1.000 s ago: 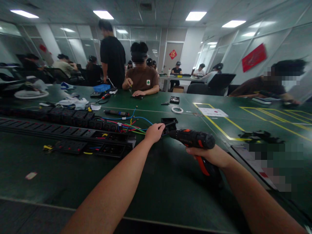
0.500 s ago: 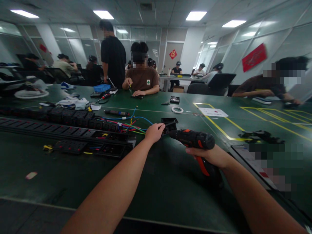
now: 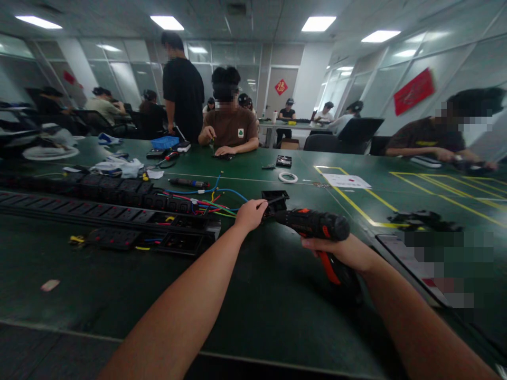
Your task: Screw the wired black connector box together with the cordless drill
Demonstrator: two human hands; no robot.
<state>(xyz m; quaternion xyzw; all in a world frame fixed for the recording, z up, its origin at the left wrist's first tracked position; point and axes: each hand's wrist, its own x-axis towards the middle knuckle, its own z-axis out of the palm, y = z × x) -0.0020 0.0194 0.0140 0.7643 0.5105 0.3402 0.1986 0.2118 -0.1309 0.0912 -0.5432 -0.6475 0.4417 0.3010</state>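
Observation:
My right hand [image 3: 340, 252] is wrapped round the grip of a black and orange cordless drill [image 3: 312, 224]. The drill points left, its tip at a small black plastic housing [image 3: 276, 198]; whether the bit touches it I cannot tell. My left hand [image 3: 252, 215] is closed on the near left side of that housing, fingers pressed together. Coloured wires [image 3: 222, 202] run from the housing's left toward long black power strips [image 3: 106, 207] on the green table. Below those strips lies a black socket strip piece [image 3: 114, 238] with yellow wire ends.
A white tape roll [image 3: 288, 178] and a paper sheet [image 3: 345, 181] lie beyond the housing. A dark screwdriver-like tool [image 3: 188, 183] rests behind the wires. At right are a flat panel [image 3: 407, 264] and black parts [image 3: 425, 220]. A co-worker [image 3: 230, 124] sits across the table.
My hands, the drill and the housing hold almost the same place. At far right, a co-worker's arms have shifted, with both hands now together over a dark object.

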